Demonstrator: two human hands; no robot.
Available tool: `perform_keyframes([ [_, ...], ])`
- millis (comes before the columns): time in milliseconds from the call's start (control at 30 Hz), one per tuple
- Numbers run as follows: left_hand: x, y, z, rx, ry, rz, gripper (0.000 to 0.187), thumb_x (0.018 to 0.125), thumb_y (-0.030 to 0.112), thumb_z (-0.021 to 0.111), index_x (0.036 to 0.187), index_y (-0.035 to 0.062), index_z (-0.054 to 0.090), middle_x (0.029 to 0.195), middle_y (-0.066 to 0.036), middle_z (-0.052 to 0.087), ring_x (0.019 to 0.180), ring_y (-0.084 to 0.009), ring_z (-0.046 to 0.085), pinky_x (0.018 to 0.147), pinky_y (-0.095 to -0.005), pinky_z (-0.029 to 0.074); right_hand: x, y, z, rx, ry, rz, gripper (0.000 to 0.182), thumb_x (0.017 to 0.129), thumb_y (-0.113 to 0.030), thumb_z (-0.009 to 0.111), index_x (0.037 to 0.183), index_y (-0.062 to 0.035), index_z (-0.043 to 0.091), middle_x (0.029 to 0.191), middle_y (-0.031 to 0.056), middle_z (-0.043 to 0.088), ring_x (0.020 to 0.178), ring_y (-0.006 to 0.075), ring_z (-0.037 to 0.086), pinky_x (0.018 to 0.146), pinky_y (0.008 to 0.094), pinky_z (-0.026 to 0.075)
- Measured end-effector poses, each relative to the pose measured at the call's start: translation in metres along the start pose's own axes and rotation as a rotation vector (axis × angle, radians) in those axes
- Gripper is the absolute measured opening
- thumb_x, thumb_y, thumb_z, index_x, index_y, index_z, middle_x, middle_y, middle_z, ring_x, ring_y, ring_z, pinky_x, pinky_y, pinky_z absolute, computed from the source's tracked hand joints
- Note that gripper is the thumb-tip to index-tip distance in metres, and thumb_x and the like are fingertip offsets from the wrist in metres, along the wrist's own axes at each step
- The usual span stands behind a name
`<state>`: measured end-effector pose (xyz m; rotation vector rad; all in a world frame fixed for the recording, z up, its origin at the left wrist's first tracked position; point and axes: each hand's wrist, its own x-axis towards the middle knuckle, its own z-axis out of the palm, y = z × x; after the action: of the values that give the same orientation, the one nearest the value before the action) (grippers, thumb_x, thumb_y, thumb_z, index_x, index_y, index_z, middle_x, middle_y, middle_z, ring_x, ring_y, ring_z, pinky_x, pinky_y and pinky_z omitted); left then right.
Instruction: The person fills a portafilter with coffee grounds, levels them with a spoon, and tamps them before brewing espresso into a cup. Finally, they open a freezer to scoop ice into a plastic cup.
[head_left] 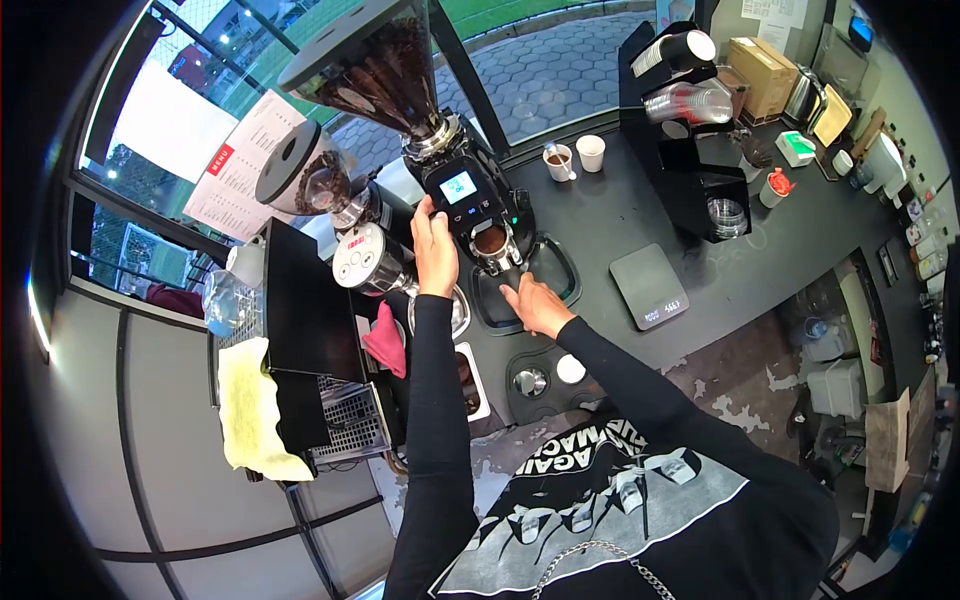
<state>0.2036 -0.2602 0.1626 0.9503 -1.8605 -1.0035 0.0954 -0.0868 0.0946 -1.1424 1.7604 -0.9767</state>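
My left hand rests with its fingers stretched out along the left side of a black coffee grinder, beside its lit screen. A tall hopper of dark beans tops the grinder. Under the spout sits a portafilter with brown ground coffee in its basket. My right hand is closed around the portafilter's dark handle, most of which the fingers hide. Beneath lies a black catch tray.
A second grinder stands left, near a pink cloth. On the counter are a scale, a cup holding dark liquid, a white paper cup and a tamper on a mat. A black cup rack rises at right.
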Motion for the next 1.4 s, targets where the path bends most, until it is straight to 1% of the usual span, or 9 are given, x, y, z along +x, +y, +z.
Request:
perform_keyframes([
  [67,-0.006,0.005,0.005,0.012,0.07,0.041,0.05,0.105,0.023,0.043,0.148,-0.0026,0.045,0.144,-0.024,0.051,0.135,-0.0342,0.05,0.114,-0.0401,0.039,0.003,0.007,0.005,0.013,-0.019,-0.025,0.054,0.108,-0.042,0.049,0.099,0.011,0.045,0.072,0.0324,0.066,0.067,0.046,0.07,0.063,0.051,0.056],
  [133,-0.008,0.006,0.003,0.01,0.06,0.037,0.05,0.105,0.023,0.043,0.149,-0.0025,0.045,0.144,-0.024,0.05,0.135,-0.0342,0.05,0.114,-0.0402,0.039,0.016,0.038,0.026,-0.217,0.212,-0.157,0.053,0.107,-0.042,0.049,0.105,0.0112,0.047,0.082,0.035,0.068,0.087,0.0527,0.068,0.079,0.0573,0.054],
  [167,-0.007,0.007,0.002,0.003,0.055,0.039,0.051,0.105,0.023,0.043,0.149,-0.0025,0.044,0.144,-0.023,0.05,0.135,-0.0343,0.05,0.114,-0.0403,0.039,0.02,0.05,0.033,-0.257,0.308,-0.265,0.054,0.108,-0.042,0.05,0.1,0.0111,0.044,0.076,0.0353,0.066,0.074,0.0496,0.069,0.067,0.0557,0.055],
  [267,-0.007,0.008,0.002,0.045,0.055,0.036,0.051,0.104,0.023,0.043,0.149,-0.0025,0.044,0.144,-0.023,0.05,0.135,-0.0346,0.05,0.114,-0.0406,0.039,0.012,0.015,0.01,-0.056,0.025,-0.03,0.053,0.106,-0.042,0.051,0.107,0.0109,0.047,0.092,0.0392,0.067,0.092,0.0537,0.067,0.08,0.058,0.054],
  [400,-0.005,0.008,0.003,0.038,0.062,0.042,0.052,0.104,0.023,0.042,0.148,-0.0027,0.045,0.143,-0.024,0.051,0.135,-0.0357,0.05,0.114,-0.0409,0.038,0.014,0.031,0.022,-0.233,0.24,-0.133,0.052,0.106,-0.041,0.051,0.104,0.0112,0.048,0.088,0.0394,0.066,0.09,0.0551,0.067,0.08,0.059,0.053],
  [1100,-0.01,0.014,0.001,0.051,0.032,0.039,0.053,0.104,0.023,0.043,0.149,-0.0044,0.042,0.142,-0.025,0.05,0.131,-0.0366,0.053,0.111,-0.0407,0.04,0.014,0.025,0.016,-0.134,0.105,-0.096,0.054,0.107,-0.044,0.048,0.104,0.0103,0.045,0.088,0.0402,0.066,0.09,0.057,0.066,0.081,0.0595,0.054],
  [1167,-0.009,0.013,0.001,0.041,0.029,0.054,0.053,0.103,0.022,0.044,0.149,-0.0042,0.042,0.142,-0.026,0.05,0.13,-0.0359,0.054,0.111,-0.0407,0.041,0.004,0.002,0.0,-0.055,-0.018,0.012,0.054,0.107,-0.044,0.048,0.104,0.01,0.045,0.089,0.0396,0.067,0.091,0.0556,0.067,0.08,0.0589,0.054],
  [1300,-0.007,0.011,0.001,0.082,0.038,0.072,0.054,0.103,0.022,0.045,0.15,-0.0039,0.042,0.142,-0.026,0.05,0.129,-0.0349,0.055,0.11,-0.0407,0.042,0.015,0.033,0.023,-0.272,0.248,-0.184,0.052,0.107,-0.042,0.049,0.102,0.0096,0.047,0.084,0.0362,0.068,0.087,0.0541,0.068,0.077,0.0585,0.054],
  [1400,-0.009,0.016,0.0,0.072,0.021,0.04,0.054,0.103,0.022,0.045,0.15,-0.0037,0.042,0.142,-0.025,0.05,0.128,-0.0352,0.055,0.11,-0.0405,0.042,0.013,0.022,0.016,-0.145,0.122,-0.111,0.051,0.107,-0.041,0.049,0.102,0.0096,0.047,0.082,0.0361,0.068,0.086,0.0548,0.067,0.077,0.059,0.054],
])
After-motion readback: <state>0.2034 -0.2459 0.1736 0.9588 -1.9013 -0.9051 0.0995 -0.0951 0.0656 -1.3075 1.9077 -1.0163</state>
